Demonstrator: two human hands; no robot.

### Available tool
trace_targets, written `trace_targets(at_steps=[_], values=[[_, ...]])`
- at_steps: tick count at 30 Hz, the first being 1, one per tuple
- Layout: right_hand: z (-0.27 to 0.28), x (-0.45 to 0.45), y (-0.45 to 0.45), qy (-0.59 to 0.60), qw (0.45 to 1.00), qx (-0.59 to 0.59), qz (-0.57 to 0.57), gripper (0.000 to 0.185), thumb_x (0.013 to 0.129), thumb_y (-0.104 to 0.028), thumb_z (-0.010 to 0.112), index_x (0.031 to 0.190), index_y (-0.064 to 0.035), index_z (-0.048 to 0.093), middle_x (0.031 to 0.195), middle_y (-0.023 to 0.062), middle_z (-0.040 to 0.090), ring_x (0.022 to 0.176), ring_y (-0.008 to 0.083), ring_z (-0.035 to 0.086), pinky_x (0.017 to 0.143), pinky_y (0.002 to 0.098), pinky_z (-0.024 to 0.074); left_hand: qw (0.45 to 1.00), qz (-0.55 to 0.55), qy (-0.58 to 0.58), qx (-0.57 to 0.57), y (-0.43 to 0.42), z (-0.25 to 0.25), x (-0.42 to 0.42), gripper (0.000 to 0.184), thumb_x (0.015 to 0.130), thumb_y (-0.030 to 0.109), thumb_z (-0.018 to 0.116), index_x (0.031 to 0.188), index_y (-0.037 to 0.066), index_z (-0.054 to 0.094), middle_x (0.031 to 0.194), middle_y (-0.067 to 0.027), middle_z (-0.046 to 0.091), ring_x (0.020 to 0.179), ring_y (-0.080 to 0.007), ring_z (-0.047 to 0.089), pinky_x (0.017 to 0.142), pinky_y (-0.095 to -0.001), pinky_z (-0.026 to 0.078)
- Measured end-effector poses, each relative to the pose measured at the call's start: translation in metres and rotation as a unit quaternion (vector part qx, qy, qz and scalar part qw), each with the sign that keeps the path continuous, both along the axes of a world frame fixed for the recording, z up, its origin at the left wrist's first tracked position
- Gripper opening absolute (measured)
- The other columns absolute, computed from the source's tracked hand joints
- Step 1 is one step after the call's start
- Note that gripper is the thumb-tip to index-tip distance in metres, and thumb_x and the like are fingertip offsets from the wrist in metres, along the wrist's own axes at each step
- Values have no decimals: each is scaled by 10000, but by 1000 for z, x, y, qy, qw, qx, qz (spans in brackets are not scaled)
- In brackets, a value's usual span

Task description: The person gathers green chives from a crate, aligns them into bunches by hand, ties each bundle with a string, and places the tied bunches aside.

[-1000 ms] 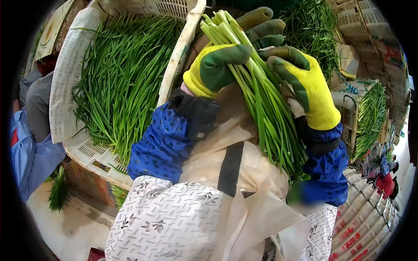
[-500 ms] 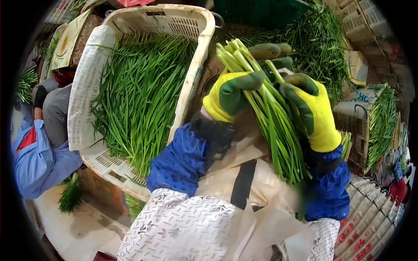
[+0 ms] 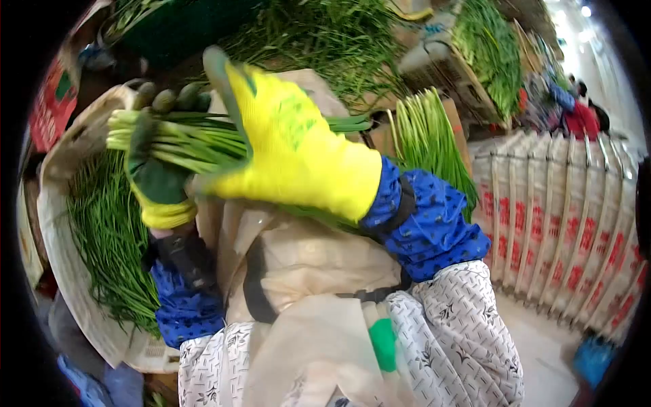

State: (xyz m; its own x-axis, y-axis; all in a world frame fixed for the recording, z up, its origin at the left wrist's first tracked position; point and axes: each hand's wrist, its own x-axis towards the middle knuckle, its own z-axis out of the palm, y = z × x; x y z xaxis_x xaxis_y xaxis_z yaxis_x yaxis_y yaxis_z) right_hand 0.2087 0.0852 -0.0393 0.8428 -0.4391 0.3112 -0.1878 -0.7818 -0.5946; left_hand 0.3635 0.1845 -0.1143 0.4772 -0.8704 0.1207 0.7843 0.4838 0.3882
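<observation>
My left hand [image 3: 159,163], in a yellow and green glove, is wrapped round a bunch of green stalks [image 3: 203,144] near its pale cut ends. The bunch lies sideways across my front, ends to the left. Over its middle is my right hand [image 3: 271,132], gloved the same way, with thumb and fingers spread apart and slightly blurred. It covers part of the bunch, whose leafy part shows little below my right wrist.
A white crate [image 3: 54,183] of green leaves stands at the left. Loose greens [image 3: 325,41] lie ahead. Another bundle [image 3: 427,136] rests beyond my right forearm, near a filled crate [image 3: 441,68]. Stacked white printed material [image 3: 556,224] is at the right. Part of a co-worker's blue clothing [image 3: 88,380] shows lower left.
The view has turned right. The bunch has swung from upright and slanted to sideways. My right hand has opened and moved across over the bunch; my left hand still grips it.
</observation>
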Motion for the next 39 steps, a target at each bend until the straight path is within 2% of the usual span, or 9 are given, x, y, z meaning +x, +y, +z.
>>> trace_targets(at_steps=[3, 8, 13, 15, 19, 27, 33, 36, 39], values=[[-13, -39, 11, 84, 996, -19, -3, 1192, 575, -358, 836, 1461, 41, 145, 1150, 275, 518, 1041, 401, 529, 889, 445, 433, 996, -66, -18, -62, -23, 29, 0, 365, 956, 158, 494, 1289, 15, 449, 1047, -120, 607, 1104, -349, 547, 1057, -529, 367], [-4, -83, -6, 72, 964, 225, -121, 1036, 648, -157, 752, 1485, -57, 149, 1141, 242, 581, 1010, 397, 582, 856, 432, 469, 988, -143, -42, -30, -78, 59, -38, 370, 957, 167, 498, 1292, 21, 440, 1069, -131, 621, 1055, -348, 603, 1022, -561, 406], [42, -185, -43, 79, 958, 152, -231, 713, 694, -129, 700, 1340, -33, 413, 1043, 270, 618, 916, 399, 631, 777, 421, 514, 969, -234, -71, 26, -148, 83, -128, 458, 946, 229, 516, 1347, 27, 423, 1350, -174, 480, 1203, -345, 505, 1033, -549, 396], [68, -237, -54, 27, 961, 56, -270, 653, 698, -106, 712, 1295, -6, 466, 1077, 241, 630, 959, 318, 647, 834, 365, 502, 937, -293, -110, -153, -184, 87, -169, 237, 948, 122, 484, 1158, 62, 575, 1140, -145, 623, 1082, -267, 594, 950, -401, 473], [94, -338, -78, 28, 904, 89, -417, 598, 720, -60, 704, 1274, 19, 493, 1094, 131, 651, 978, 180, 619, 861, 305, 474, 919, -311, -242, 8, -246, 129, -229, 356, 853, 224, 650, 1145, 28, 595, 991, -113, 667, 876, -241, 637, 764, -357, 504], [-18, -434, -122, 19, 866, 179, -467, 589, 733, -28, 695, 1289, -3, 503, 1133, 95, 642, 1030, 132, 583, 909, 276, 447, 522, -114, -835, 130, -373, -52, -276, 505, 803, 328, 692, 1209, 48, 584, 1045, -156, 678, 974, -294, 641, 845, -351, 487], [-58, -431, -135, 48, 859, 190, -472, 617, 731, -52, 700, 1310, -37, 488, 1127, 145, 653, 1041, 212, 617, 910, 316, 460, 460, -126, -874, 93, -373, -73, -275, 224, 785, 279, 652, 990, 208, 706, 948, -90, 691, 931, -296, 643, 826, -388, 502], [-73, -423, -139, 48, 860, 191, -471, 629, 722, -81, 709, 1306, -22, 486, 1143, 172, 640, 1059, 272, 613, 918, 335, 457, 463, -125, -877, 27, -373, -63, -273, 227, 772, 279, 682, 964, 160, 706, 910, -119, 688, 880, -315, 648, 794, -394, 505], [-101, -426, -145, 64, 875, 167, -450, 605, 753, -19, 684, 1324, -40, 486, 1137, 100, 638, 1013, 150, 581, 902, 293, 448, 456, -160, -875, -7, -370, -47, -273, 219, 802, 225, 653, 939, 56, 681, 849, -155, 684, 776, -306, 657, 725, -395, 512]])
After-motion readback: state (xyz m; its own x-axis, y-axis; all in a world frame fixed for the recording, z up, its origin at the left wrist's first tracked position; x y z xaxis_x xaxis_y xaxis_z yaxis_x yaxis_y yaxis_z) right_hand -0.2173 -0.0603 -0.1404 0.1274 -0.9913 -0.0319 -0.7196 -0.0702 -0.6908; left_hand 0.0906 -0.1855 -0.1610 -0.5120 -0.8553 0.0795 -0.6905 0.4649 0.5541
